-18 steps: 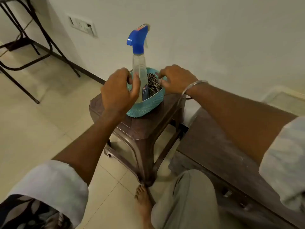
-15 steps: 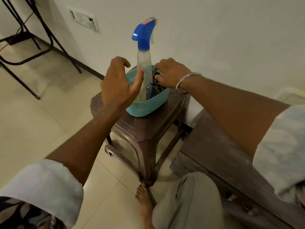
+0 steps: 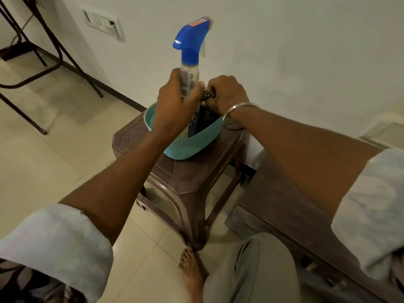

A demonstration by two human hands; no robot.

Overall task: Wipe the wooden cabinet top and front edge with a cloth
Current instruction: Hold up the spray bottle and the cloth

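- Two bare hands meet above a teal, textured plastic basket that sits on a dark brown plastic stool.
- Left hand: fingers and thumb are curled round the neck of a clear plastic spray bottle with a blue trigger head. The bottle stands upright. Its lower part is hidden behind the hand, so I cannot tell whether its base rests in the basket.
- Right hand: the fingers are closed in a pinch on a bunched dark-and-light checked cloth. The top of the cloth shows between the two hands and the rest hangs down into the basket.
- A thin silver bangle circles the right wrist, and both pale sleeves are rolled up the forearms.
- The dark wooden cabinet stands low at the lower right, just beside the stool, with its top passing under the right forearm. The cloth is well apart from it, over the basket.
- A bare foot rests on the pale tiled floor, with its toes at one stool leg.
- On the white wall behind, a switch-and-socket plate is mounted, and black metal frame legs stand at the upper left.
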